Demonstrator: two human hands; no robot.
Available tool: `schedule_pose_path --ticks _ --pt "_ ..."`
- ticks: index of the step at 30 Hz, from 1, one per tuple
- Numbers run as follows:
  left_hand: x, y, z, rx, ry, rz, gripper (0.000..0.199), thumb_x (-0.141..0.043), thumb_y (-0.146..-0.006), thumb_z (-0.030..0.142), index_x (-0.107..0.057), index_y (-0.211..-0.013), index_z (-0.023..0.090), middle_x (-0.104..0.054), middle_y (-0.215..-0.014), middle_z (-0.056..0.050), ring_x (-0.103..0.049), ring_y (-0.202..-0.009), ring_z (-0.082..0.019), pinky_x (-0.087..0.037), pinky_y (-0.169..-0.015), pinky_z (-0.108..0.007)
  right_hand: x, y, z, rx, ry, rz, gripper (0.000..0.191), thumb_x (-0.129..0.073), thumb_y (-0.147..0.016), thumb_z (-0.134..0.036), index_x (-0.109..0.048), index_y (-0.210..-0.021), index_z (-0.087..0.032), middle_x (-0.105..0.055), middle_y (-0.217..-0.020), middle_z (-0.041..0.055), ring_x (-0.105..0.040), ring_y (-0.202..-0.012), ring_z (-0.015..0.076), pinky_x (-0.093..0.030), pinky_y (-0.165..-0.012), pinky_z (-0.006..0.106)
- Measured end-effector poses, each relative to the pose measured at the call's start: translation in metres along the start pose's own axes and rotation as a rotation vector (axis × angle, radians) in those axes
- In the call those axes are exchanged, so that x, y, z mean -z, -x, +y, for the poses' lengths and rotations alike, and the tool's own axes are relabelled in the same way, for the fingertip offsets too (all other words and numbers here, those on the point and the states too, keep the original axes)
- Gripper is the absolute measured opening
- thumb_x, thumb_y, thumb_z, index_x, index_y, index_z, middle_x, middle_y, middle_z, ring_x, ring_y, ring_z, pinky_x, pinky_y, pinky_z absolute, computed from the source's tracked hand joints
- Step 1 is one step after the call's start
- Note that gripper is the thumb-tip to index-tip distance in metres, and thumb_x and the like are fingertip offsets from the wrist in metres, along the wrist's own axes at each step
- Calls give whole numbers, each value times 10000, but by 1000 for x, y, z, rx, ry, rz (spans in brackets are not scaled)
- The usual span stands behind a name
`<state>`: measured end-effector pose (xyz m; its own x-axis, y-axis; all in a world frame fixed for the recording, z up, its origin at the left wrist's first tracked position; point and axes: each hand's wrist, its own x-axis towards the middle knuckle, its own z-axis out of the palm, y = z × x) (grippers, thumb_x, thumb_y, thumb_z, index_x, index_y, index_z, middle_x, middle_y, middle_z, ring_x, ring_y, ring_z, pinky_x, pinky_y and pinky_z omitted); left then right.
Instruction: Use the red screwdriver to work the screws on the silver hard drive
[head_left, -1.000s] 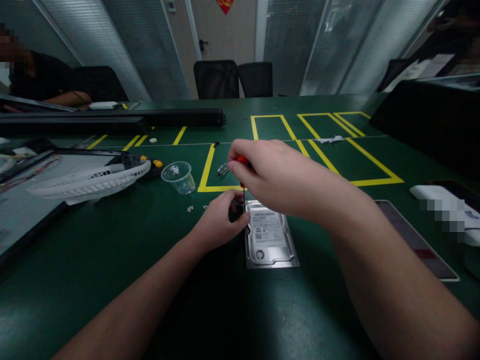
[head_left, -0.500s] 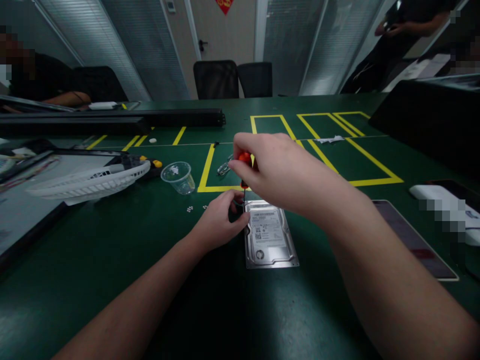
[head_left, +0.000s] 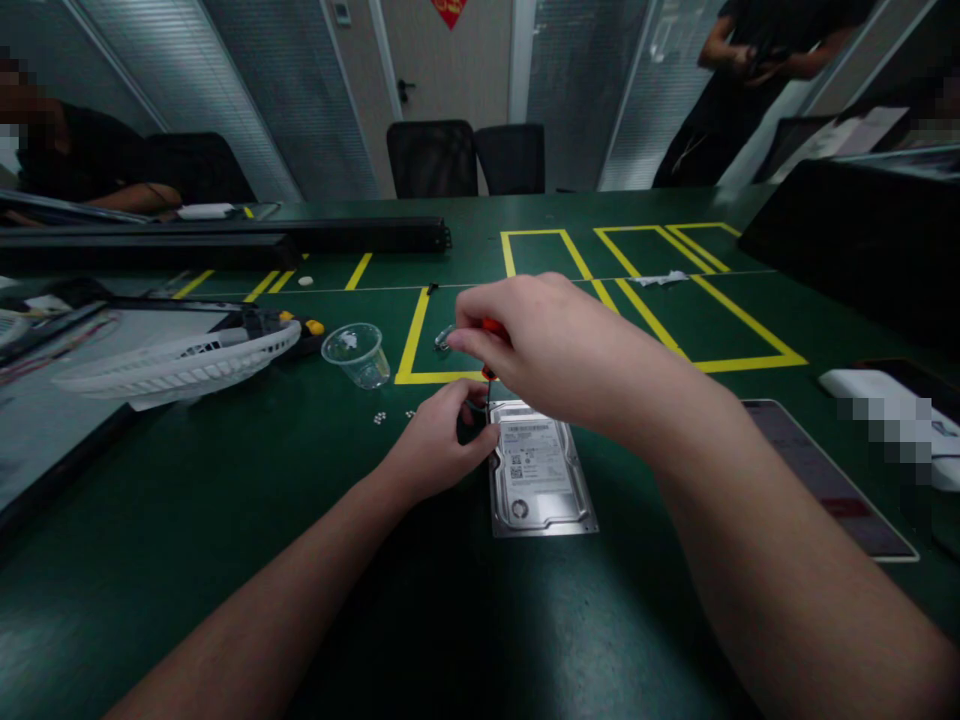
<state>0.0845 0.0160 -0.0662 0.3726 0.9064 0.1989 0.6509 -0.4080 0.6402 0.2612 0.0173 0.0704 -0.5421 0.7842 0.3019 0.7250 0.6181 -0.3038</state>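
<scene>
A silver hard drive with a white label lies flat on the green table. At its far left corner my left hand is curled, thumb on the drive's left edge and fingertips around the corner beside the screwdriver shaft. My right hand is closed around the red and black handle of a screwdriver, held upright with its shaft down at that same corner. The fingers cover most of the handle, and the tip's contact is too small to make out. Several small screws lie to the left, near a clear plastic cup.
A tablet and a white device lie at right. A white curved plastic part rests at left. Long black bars lie behind. Yellow tape marks the table. Two people are beyond it.
My right hand has turned slightly and dropped a little, so less of the red handle shows. My left hand and the hard drive stay put. The standing person has shifted left.
</scene>
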Motion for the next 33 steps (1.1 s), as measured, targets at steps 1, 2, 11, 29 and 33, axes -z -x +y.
schedule_pose_path --ticks 1,2,11,29,33 --pt "0 0 0 3 5 0 230 -689 -878 308 -618 -1062 190 -650 -894 -45 -584 -761 -198 -466 -677 -330 0 0 -1 -15 -4 -12 237 -547 -1071 -311 -716 -938 -209 -705 -855 53 -606 -794 188 -350 -668 314" --pt "-1 0 -1 6 12 -1 229 -686 -880 311 -620 -1062 188 -656 -900 -48 -588 -764 -199 -467 -678 -331 1 0 -2 -31 -2 -20 251 -535 -1074 -311 -717 -939 -204 -701 -842 56 -599 -774 186 -347 -656 315" --pt "-3 0 -4 7 31 -9 230 -680 -891 324 -620 -1067 188 -685 -950 -62 -615 -804 -201 -480 -701 -334 1 0 -1 -44 52 -36 278 -428 -1076 -239 -698 -1029 -197 -712 -910 70 -599 -794 196 -339 -641 330" --pt "-2 -1 2 2 18 6 222 -689 -882 274 -615 -1072 187 -649 -925 -35 -585 -772 -182 -470 -700 -329 -6 -7 5 -9 10 88 236 -654 -1031 -432 -651 -973 -203 -628 -847 16 -598 -834 186 -373 -702 293" --pt "-2 -1 3 3 22 14 207 -694 -874 264 -613 -1047 185 -642 -906 -34 -573 -761 -180 -461 -692 -329 -13 -11 7 68 -22 181 256 -642 -1015 -355 -548 -829 -207 -635 -958 36 -566 -860 164 -407 -778 301"
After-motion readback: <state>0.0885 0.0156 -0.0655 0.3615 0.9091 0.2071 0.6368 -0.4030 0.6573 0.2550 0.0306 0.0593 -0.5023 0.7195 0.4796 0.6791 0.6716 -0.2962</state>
